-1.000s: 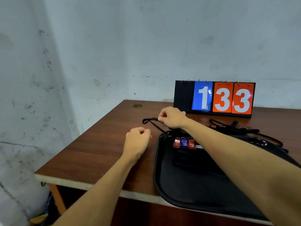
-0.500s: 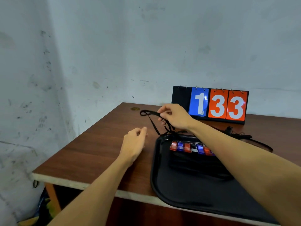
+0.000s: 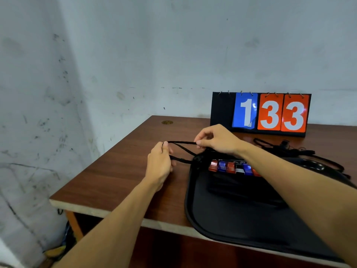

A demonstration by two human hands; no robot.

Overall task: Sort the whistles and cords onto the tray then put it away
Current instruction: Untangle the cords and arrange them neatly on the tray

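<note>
A black tray lies on the wooden table, overhanging its front edge. Several red, blue and black whistles stand in a row near the tray's far side. A black cord is stretched above the table, left of the tray. My left hand pinches its looped left end. My right hand pinches the cord further right, above the tray's far left corner. More black cords lie tangled on the table behind the tray.
A flip scoreboard showing 1, 3, 3 stands at the back against the wall. A small brass disc sits at the table's far left corner. The wall runs close along the table's left side.
My right hand lifted the cord off the table. My left hand rose from the table, closed on the cord's loop end, and the cord is now pulled taut between both hands.
</note>
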